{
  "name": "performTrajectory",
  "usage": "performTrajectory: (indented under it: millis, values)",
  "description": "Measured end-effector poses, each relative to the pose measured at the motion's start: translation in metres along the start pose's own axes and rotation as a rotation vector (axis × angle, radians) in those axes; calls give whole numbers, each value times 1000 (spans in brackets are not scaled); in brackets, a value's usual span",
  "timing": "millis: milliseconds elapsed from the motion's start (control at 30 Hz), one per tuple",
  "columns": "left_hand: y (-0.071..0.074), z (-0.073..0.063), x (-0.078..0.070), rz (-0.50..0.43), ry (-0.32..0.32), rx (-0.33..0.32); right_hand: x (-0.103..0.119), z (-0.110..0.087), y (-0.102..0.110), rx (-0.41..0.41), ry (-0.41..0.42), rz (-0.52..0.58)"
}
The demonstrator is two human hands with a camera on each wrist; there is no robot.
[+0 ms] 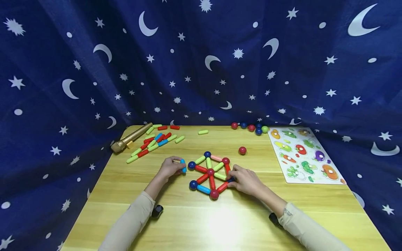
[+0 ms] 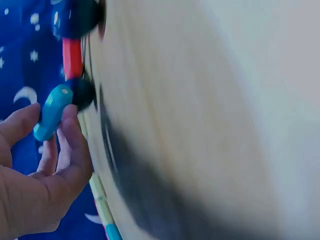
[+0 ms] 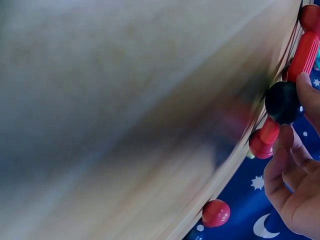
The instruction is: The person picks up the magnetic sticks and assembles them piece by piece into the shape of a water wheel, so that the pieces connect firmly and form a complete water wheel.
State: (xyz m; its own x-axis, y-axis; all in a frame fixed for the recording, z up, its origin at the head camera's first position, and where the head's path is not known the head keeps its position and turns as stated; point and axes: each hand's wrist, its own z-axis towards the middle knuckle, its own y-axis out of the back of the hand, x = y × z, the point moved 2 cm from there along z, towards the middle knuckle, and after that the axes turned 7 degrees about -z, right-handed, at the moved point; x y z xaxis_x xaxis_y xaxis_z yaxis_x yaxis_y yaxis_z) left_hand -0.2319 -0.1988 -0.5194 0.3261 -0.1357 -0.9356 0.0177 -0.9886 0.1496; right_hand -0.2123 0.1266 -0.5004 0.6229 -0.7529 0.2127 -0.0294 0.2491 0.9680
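My left hand pinches a light blue rod between thumb and fingers, just left of a wheel-shaped structure of rods and balls. A red ball forms its hub, with red and yellow-green rods running outward. Around the rim are blue and red balls joined by yellow-green, pink, red and blue rods. Two blue balls, an upper one and a lower one, stand apart on the left side. At the right corner my right hand holds a dark blue ball between thumb and fingers, mostly hidden in the head view.
Loose rods in several colours lie at the back left beside a gold microphone. One yellow-green rod lies apart. A red ball sits behind the structure, more balls at the back edge. A vegetable puzzle board lies right.
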Motion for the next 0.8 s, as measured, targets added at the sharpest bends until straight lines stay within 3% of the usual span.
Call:
performTrajectory:
  millis: [100,200,800]
  values:
    - [-11,-9,3,-38,15,47,0,0,1,-13,8,-2]
    - [-16,-12,4,-8,42,62,0,0,1,-17,9,-8]
    - [-33,-9,11,92,150,93,1,-2,3,0,0,0]
